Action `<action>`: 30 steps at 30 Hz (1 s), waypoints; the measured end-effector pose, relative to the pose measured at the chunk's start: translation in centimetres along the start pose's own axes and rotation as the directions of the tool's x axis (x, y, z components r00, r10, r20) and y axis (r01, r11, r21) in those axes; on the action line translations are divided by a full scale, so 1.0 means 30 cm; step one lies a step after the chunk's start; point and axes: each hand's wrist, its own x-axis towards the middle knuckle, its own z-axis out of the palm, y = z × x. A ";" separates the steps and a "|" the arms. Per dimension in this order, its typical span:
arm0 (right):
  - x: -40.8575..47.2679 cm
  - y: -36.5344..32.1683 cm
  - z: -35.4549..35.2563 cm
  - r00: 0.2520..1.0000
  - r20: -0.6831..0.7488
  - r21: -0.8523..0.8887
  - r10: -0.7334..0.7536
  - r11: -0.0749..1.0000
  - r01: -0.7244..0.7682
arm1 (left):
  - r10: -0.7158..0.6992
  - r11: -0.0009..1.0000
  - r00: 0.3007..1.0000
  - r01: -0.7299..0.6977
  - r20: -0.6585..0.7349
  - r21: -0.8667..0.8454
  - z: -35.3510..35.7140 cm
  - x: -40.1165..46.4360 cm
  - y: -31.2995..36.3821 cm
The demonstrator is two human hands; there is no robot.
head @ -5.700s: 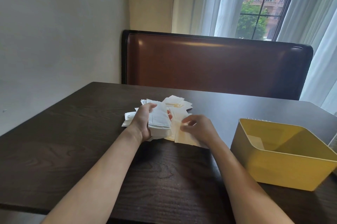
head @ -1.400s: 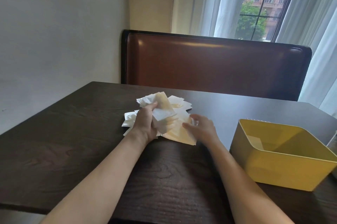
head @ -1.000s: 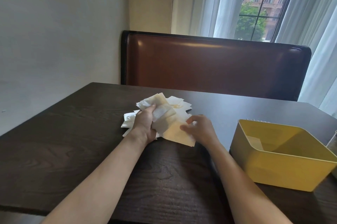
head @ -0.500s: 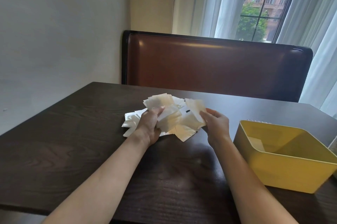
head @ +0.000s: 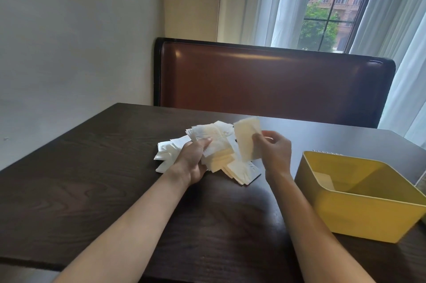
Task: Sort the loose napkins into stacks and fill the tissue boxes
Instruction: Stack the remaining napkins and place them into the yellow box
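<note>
A heap of loose white and cream napkins (head: 239, 168) lies in the middle of the dark table (head: 92, 179). My left hand (head: 193, 160) grips a fanned bunch of napkins (head: 212, 137) above the heap's left part. My right hand (head: 275, 153) pinches a single cream napkin (head: 246, 137) and holds it upright, lifted off the heap, just right of the bunch. An open yellow tissue box (head: 359, 220) stands on the table at the right, with one napkin lying inside it.
A brown leather bench back (head: 272, 84) runs along the table's far edge. A bare wall is on the left, and a curtained window is behind the bench. Another object shows partly at the right frame edge behind the yellow box.
My right hand has picked one cream napkin off the heap and raised it upright. My left hand kept its bunch and stayed in place.
</note>
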 end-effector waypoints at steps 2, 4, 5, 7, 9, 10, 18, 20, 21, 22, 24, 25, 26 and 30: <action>-0.010 -0.025 -0.002 0.995 0.043 0.240 0.093 0.965 -0.100 | -0.010 1.000 1.000 0.010 0.021 0.002 0.004 -0.005 -0.004; -0.017 -0.039 -0.003 0.978 0.132 0.391 0.161 0.898 -0.200 | -0.031 0.999 0.997 0.032 0.066 -0.010 0.012 -0.014 -0.007; -0.022 -0.041 0.001 0.966 0.189 0.426 0.176 0.872 -0.242 | -0.041 0.999 0.994 0.043 0.097 -0.019 0.018 -0.021 -0.007; -0.031 -0.037 0.018 0.940 0.287 0.410 0.185 0.863 -0.295 | -0.031 0.999 0.988 0.036 0.154 -0.032 0.031 -0.024 -0.012; -0.047 -0.026 0.038 0.920 0.354 0.270 0.171 0.923 -0.276 | -0.019 0.999 0.981 0.028 0.192 -0.041 0.039 -0.026 -0.020; -0.054 -0.024 0.045 0.909 0.384 0.204 0.163 0.945 -0.256 | -0.009 0.999 0.979 0.015 0.206 -0.030 0.040 -0.027 -0.026; -0.015 0.006 0.034 0.968 0.234 -0.022 0.093 0.996 -0.091 | 0.133 0.990 0.988 -0.130 -0.079 0.051 0.019 0.014 -0.031; 0.002 0.039 0.029 0.976 0.216 -0.337 0.013 0.939 0.063 | 0.155 0.988 0.978 -0.155 -0.141 0.011 0.003 0.019 -0.007; 0.003 0.054 0.030 0.965 0.262 -0.469 0.021 0.877 0.108 | 0.164 0.986 0.972 -0.168 -0.169 -0.012 -0.003 0.021 0.003; 0.001 0.065 0.033 0.950 0.308 -0.553 0.054 0.822 0.132 | 0.171 0.983 0.967 -0.181 -0.190 -0.036 -0.007 0.023 0.009; -0.004 0.074 0.043 0.931 0.347 -0.627 0.115 0.767 0.138 | 0.175 0.978 0.961 -0.194 -0.213 -0.071 -0.011 0.026 0.012; -0.005 0.075 0.046 0.933 0.339 -0.630 0.119 0.765 0.131 | 0.174 0.977 0.960 -0.196 -0.221 -0.081 -0.012 0.030 0.010; -0.005 0.074 0.047 0.940 0.323 -0.620 0.109 0.774 0.124 | 0.172 0.976 0.958 -0.197 -0.229 -0.090 -0.013 0.034 0.008; 0.002 0.065 0.035 0.967 0.251 -0.532 0.035 0.840 0.107 | 0.150 0.980 0.957 -0.178 -0.248 -0.094 -0.015 0.039 0.004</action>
